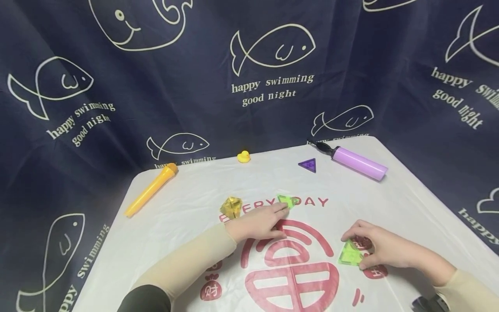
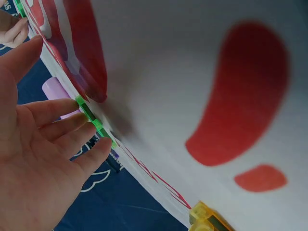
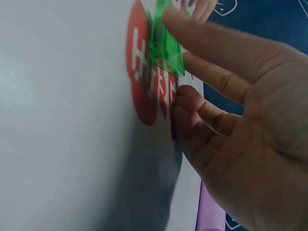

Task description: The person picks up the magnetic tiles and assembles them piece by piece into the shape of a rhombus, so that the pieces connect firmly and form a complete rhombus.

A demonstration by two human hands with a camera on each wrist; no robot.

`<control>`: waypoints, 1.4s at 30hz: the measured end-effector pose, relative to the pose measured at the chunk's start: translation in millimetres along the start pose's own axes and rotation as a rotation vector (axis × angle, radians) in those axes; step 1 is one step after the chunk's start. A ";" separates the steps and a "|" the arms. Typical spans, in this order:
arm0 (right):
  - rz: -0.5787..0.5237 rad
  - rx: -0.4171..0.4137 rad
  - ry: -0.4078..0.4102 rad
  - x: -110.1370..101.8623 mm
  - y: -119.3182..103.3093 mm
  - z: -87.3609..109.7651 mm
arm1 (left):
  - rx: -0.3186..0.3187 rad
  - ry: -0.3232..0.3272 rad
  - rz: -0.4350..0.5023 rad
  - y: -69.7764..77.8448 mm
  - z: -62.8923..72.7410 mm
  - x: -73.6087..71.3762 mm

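My left hand (image 1: 262, 223) reaches across the table with its fingers fairly straight. Its fingertips meet a green translucent magnetic tile (image 1: 290, 201) lying on the cloth; in the left wrist view they line up along that tile's edge (image 2: 91, 116). To the right, my right hand (image 1: 391, 248) pinches a green triangular magnetic tile (image 1: 349, 255) between thumb and fingers, low over the cloth. The thumb presses this tile (image 3: 166, 50) in the right wrist view. Behind my left wrist sits a yellow translucent tile shape (image 1: 231, 207) with raised faces.
A purple triangular tile (image 1: 309, 165) and a yellow toy duck (image 1: 243, 157) lie toward the back. An orange microphone-shaped toy (image 1: 152, 190) is at left, a purple hand pump (image 1: 358, 163) at back right. The white tablecloth (image 1: 187, 199) meets a dark blue curtain (image 1: 218, 117).
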State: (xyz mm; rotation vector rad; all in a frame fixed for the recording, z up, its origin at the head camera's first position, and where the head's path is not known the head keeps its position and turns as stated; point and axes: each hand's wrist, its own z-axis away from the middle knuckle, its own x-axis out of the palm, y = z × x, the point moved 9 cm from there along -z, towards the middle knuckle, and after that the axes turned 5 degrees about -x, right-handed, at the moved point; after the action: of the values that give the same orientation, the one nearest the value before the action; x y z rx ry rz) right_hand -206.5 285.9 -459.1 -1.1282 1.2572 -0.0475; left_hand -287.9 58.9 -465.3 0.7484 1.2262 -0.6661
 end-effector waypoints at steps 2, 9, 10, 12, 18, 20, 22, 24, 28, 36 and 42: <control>0.024 0.013 0.004 0.2 -0.1 -0.7 | 0.007 0.012 -0.008 0.2 -0.3 -1.4; 0.102 -0.002 0.043 -1.3 -4.9 -4.7 | 0.028 0.048 -0.042 2.5 -2.2 -4.8; 0.119 -0.005 0.054 -1.9 -5.8 -5.7 | 0.027 0.047 -0.043 2.6 -2.4 -4.6; 0.140 0.006 0.070 -2.8 -6.4 -8.7 | 0.024 0.044 -0.048 2.9 -2.3 -4.7; 0.158 0.128 0.086 -6.5 -1.5 -22.2 | 0.006 0.030 -0.058 4.2 -3.3 -4.4; 0.161 0.178 0.099 -7.8 1.1 -27.7 | -0.001 0.026 -0.060 4.5 -3.4 -4.4; 0.171 0.208 0.128 -9.9 2.7 -33.5 | -0.003 0.025 -0.064 5.0 -3.7 -4.5; 0.178 0.216 0.159 -12.3 4.2 -40.0 | -0.004 0.024 -0.064 5.5 -3.6 -4.5; 0.177 0.246 0.199 -16.0 9.7 -53.1 | 0.003 0.021 -0.058 6.7 -3.2 -4.8; 0.089 0.267 0.234 -22.4 19.2 -82.4 | 0.001 0.028 -0.041 4.3 -1.4 -3.6; 0.027 0.280 0.270 -26.9 29.2 -102.5 | 0.010 0.035 -0.046 3.9 1.4 -2.8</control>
State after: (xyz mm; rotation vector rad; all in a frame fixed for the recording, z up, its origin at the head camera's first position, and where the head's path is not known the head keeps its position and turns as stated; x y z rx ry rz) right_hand -310.0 250.7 -447.7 -0.8809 1.4535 -0.3547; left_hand -284.6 60.2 -461.7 0.7447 1.2762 -0.7001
